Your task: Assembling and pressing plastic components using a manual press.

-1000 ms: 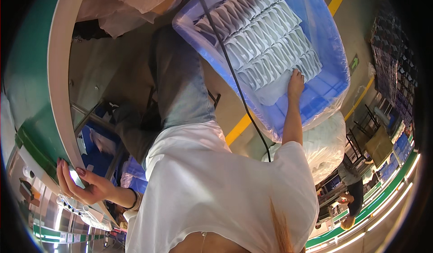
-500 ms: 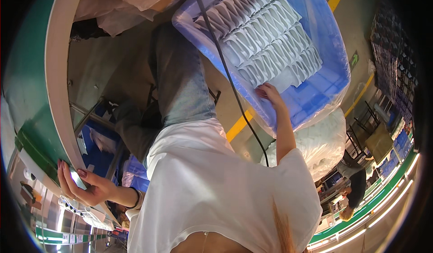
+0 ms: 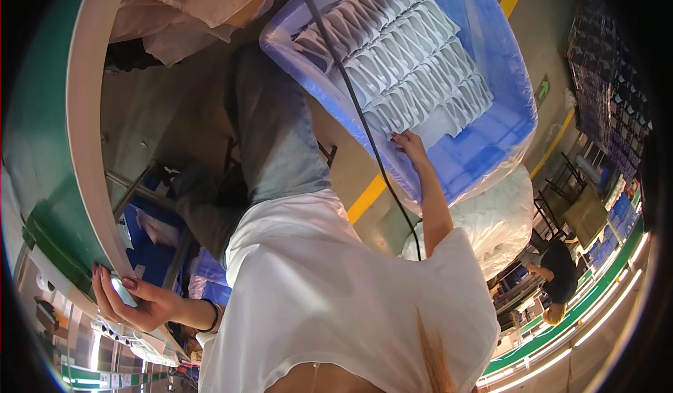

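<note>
My right hand (image 3: 410,144) reaches into a blue bin (image 3: 501,130) lined with clear plastic. Its fingertips are on the near edge of a row of white moulded trays (image 3: 406,64) that stand packed in the bin; whether it grips one is hidden. My left hand (image 3: 133,300) is low on the left, fingers curled over the white rim of a green table (image 3: 42,134), with something small and pale between the fingers. My white shirt and jeans fill the middle.
A black cable (image 3: 354,106) runs across the bin towards my body. A full white plastic sack (image 3: 494,214) lies below the bin beside a yellow floor line (image 3: 368,198). Blue crates (image 3: 151,253) sit under the table. Another person (image 3: 554,277) bends at the right.
My right hand has drawn back from the far side of the tray row to its near edge by the bin wall. My left hand has stayed on the table rim.
</note>
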`<move>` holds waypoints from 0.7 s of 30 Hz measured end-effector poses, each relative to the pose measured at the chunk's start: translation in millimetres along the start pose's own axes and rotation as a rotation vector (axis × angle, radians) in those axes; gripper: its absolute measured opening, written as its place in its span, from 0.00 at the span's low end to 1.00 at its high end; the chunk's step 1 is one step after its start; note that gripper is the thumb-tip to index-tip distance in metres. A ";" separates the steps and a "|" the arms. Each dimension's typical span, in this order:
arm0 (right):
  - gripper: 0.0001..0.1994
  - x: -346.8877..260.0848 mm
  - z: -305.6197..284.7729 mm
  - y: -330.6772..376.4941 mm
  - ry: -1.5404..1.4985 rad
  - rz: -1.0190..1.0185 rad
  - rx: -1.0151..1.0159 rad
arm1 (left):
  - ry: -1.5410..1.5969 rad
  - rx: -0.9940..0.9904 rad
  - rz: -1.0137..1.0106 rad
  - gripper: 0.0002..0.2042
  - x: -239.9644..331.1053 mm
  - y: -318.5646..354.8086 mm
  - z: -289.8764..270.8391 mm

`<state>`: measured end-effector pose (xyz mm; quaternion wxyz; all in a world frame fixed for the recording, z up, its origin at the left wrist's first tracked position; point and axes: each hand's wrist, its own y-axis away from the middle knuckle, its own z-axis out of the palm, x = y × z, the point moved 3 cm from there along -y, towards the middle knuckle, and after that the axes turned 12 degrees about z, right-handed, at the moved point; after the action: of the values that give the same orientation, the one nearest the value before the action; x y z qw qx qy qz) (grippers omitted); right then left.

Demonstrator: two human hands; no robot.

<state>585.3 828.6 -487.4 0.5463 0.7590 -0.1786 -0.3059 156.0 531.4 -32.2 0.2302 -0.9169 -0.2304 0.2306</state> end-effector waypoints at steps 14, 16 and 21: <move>0.42 -77.0 -14.9 15.1 -0.732 -0.168 -0.058 | 0.045 0.046 -0.014 0.12 1.5 -3.9 -0.3; 0.43 -76.9 -18.3 15.1 -0.708 -0.150 -0.077 | 0.020 0.030 0.006 0.12 -0.4 -2.9 -1.4; 0.42 -55.7 -31.2 -2.0 -0.535 -0.055 0.163 | 0.024 0.032 0.014 0.12 -1.1 -4.1 -0.3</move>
<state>564.0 885.4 -467.6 0.4083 0.6975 -0.3195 -0.4946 154.0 533.9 -29.5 0.2460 -0.9174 -0.2176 0.2248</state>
